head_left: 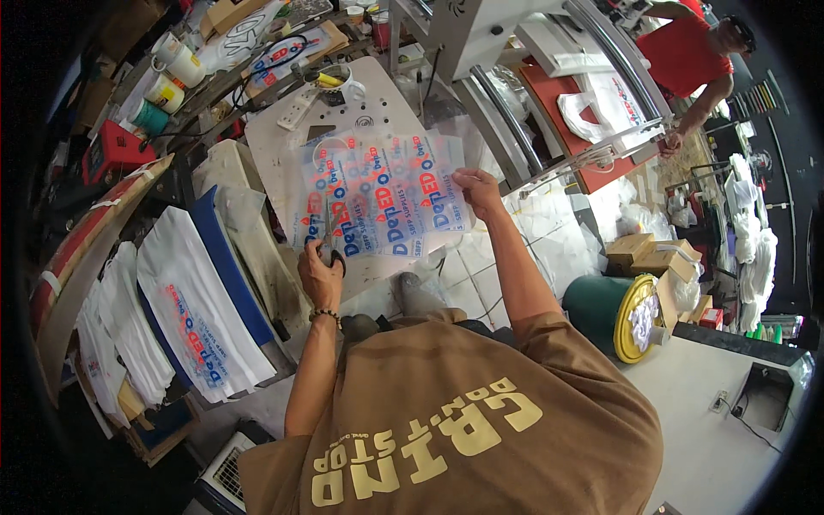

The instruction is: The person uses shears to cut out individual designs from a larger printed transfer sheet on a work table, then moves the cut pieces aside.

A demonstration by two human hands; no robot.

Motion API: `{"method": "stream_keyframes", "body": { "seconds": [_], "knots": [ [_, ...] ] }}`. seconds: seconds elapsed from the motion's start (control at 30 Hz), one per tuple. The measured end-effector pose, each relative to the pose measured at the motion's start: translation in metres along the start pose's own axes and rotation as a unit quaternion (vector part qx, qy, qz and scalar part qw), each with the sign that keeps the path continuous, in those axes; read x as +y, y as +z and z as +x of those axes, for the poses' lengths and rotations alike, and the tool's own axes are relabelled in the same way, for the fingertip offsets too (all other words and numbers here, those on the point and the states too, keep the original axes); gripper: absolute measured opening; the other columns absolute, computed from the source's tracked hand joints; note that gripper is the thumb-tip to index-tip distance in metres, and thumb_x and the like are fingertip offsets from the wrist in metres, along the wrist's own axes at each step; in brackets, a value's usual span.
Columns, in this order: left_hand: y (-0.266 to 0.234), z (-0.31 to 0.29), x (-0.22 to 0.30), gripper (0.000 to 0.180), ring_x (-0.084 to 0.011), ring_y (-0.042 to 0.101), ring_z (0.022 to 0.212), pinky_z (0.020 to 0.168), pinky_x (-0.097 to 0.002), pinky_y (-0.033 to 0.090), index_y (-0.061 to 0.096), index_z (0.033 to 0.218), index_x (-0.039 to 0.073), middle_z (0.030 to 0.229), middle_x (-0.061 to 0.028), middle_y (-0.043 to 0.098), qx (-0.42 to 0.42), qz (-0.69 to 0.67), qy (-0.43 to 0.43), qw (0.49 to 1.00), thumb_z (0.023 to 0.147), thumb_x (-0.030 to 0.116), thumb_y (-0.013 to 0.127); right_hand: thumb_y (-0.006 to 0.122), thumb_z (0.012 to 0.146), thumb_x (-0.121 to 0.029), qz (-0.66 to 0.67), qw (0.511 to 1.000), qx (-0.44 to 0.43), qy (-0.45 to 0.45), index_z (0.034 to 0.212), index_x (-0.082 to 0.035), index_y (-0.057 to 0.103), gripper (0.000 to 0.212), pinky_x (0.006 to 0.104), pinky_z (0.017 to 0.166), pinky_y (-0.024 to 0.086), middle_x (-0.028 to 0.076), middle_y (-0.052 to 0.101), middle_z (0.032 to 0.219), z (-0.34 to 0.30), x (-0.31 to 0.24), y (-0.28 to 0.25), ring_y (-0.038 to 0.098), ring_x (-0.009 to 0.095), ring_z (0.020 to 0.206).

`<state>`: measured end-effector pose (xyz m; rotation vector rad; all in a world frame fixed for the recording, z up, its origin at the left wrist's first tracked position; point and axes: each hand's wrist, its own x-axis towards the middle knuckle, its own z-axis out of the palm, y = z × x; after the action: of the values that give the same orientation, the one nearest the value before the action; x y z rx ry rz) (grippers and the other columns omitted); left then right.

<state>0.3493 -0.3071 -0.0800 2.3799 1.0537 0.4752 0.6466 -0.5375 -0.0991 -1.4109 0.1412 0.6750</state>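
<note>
A clear film sheet [386, 206] printed with repeated red and blue lettering spreads in front of me, over the near part of a light tabletop [375, 81]. My right hand [478, 190] pinches its right edge between thumb and fingers. At the sheet's lower left, my left hand [322, 276] is closed around the dark handles of a pair of scissors [330, 225]. The blades point away from me and lie against the film's left part. Whether the left fingers also grip the film cannot be made out.
On the tabletop stand a mug [348, 90] and a white power strip [297, 109]. Printed white sheets [202, 313] hang over boards at left. A press machine [506, 69] rises at far right, with a person in red [687, 51] beyond. A green drum [596, 313] stands at right.
</note>
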Motion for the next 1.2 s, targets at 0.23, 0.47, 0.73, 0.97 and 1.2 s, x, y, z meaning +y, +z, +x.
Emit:
{"method": "stream_keyframes", "body": {
  "seconds": [0.23, 0.47, 0.73, 0.97, 1.2],
  "knots": [
    [-0.002, 0.001, -0.003, 0.047, -0.0327, 0.057, 0.096, 0.084, -0.0450, 0.045, 0.053, 0.113, 0.010, 0.098, -0.0114, 0.059, -0.011, -0.011, -0.014, 1.000, 0.073, 0.011, 0.076, 0.076, 0.083, -0.012, -0.007, 0.999, -0.034, 0.038, 0.109, -0.005, 0.064, 0.029, 0.0253, 0.055, 0.045, 0.003, 0.067, 0.082, -0.014, -0.009, 0.006, 0.057, 0.010, 0.063],
    [-0.007, 0.005, -0.001, 0.048, -0.0345, 0.057, 0.101, 0.088, -0.0446, 0.046, 0.053, 0.114, 0.009, 0.105, -0.0136, 0.061, -0.021, 0.026, 0.009, 0.999, 0.072, 0.011, 0.076, 0.077, 0.081, -0.010, -0.124, 0.991, -0.027, 0.035, 0.126, -0.005, 0.055, 0.051, 0.0279, 0.061, 0.049, 0.007, 0.067, 0.086, -0.043, -0.009, -0.003, 0.063, 0.014, 0.073],
    [-0.005, 0.015, -0.018, 0.049, -0.0347, 0.057, 0.106, 0.093, -0.0447, 0.046, 0.056, 0.118, 0.007, 0.111, -0.0149, 0.061, -0.010, -0.002, 0.054, 0.998, 0.074, 0.014, 0.076, 0.078, 0.080, -0.009, 0.056, 0.995, 0.080, -0.022, 0.133, -0.005, 0.042, 0.065, 0.0315, 0.061, 0.050, 0.014, 0.067, 0.096, -0.112, 0.055, 0.001, 0.065, 0.019, 0.079],
    [-0.024, 0.018, -0.004, 0.039, -0.0256, 0.067, 0.084, 0.070, -0.0353, 0.053, 0.056, 0.117, 0.004, 0.099, -0.0129, 0.067, -0.012, -0.163, 0.036, 0.986, 0.080, 0.006, 0.070, 0.069, 0.090, -0.018, 0.244, 0.954, 0.168, -0.046, 0.131, -0.013, 0.040, 0.050, 0.0338, 0.080, 0.050, 0.009, 0.058, 0.109, -0.169, 0.105, 0.030, 0.058, 0.019, 0.101],
    [-0.051, -0.044, -0.011, 0.030, -0.0123, 0.067, 0.070, 0.058, -0.0259, 0.051, 0.062, 0.110, 0.000, 0.086, -0.0088, 0.072, -0.340, -0.395, -0.061, 0.851, 0.085, 0.013, 0.073, 0.070, 0.090, -0.011, 0.179, 0.971, 0.130, -0.088, 0.113, 0.002, 0.062, 0.028, 0.0268, 0.084, 0.051, 0.008, 0.066, 0.097, -0.190, 0.131, 0.072, 0.062, 0.013, 0.087]
  ]
}}
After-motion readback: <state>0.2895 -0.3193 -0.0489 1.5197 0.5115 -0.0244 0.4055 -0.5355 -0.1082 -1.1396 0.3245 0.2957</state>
